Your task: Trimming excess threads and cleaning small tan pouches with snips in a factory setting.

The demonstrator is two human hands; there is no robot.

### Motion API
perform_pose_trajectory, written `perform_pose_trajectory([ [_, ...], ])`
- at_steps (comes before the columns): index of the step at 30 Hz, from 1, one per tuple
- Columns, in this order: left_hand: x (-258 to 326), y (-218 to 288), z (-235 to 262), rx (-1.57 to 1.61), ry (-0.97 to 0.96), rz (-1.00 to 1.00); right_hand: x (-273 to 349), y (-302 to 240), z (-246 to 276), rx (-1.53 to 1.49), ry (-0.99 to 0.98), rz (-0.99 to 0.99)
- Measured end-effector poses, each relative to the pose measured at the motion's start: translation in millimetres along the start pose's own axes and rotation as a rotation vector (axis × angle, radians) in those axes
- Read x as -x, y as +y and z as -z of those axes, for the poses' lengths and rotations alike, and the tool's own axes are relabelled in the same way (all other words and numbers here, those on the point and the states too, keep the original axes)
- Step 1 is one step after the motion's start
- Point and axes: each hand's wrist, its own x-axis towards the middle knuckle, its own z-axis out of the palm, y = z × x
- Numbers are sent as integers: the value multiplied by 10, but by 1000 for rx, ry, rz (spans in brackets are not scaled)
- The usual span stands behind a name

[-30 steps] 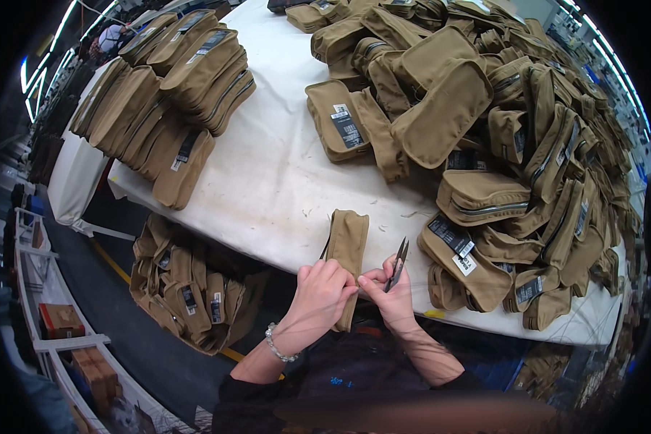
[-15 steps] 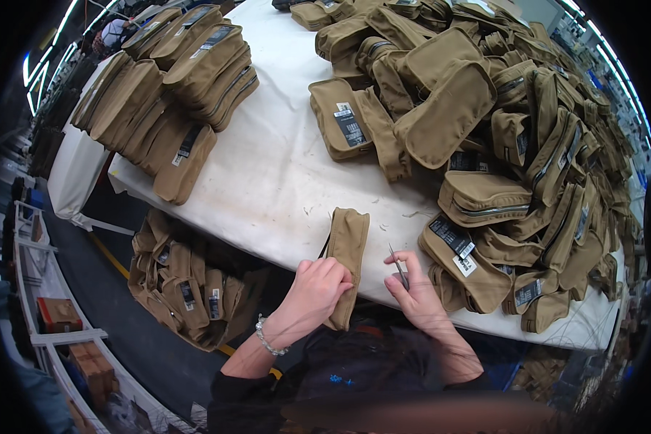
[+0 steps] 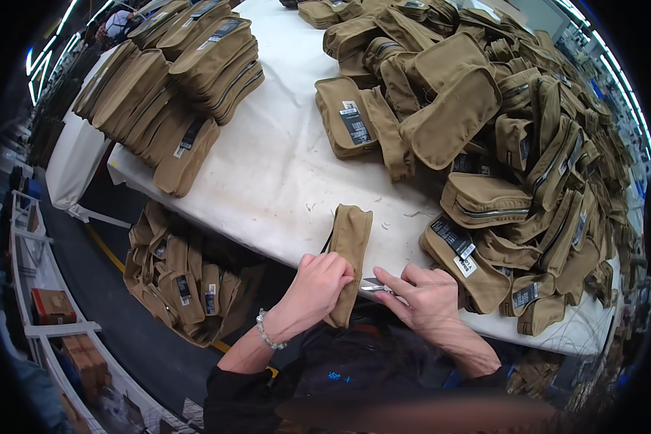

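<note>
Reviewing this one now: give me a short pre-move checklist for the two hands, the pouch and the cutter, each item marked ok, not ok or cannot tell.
1. Left hand has a grip on the tan pouch: ok.
2. Right hand holds the metal cutter: ok, between thumb and fingers.
3. Cutter well clear of the left fingertips: not ok, I'd say; it points toward them and looks close.
4. Cutter touching the pouch: cannot tell; its tip is near the pouch's right edge.
5. Pouch fully on the white table: not ok; its near end reaches past the edge.
6. Held pouch apart from the right-hand pile: ok.
</note>
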Motion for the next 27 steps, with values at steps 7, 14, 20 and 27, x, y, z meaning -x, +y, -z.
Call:
perform_pose_trajectory([
  [7, -7, -15, 5, 33, 1, -4, -63, -46, -105, 48, 28, 40],
  [14, 2, -39, 8, 53, 2, -12, -159, -113, -114, 66, 24, 79],
  [20, -4, -34, 32, 77, -13, -6, -158, -109, -141, 110, -12, 115],
  [27, 14, -122, 243, 246, -193, -18, -111, -98, -11, 137, 13, 67],
])
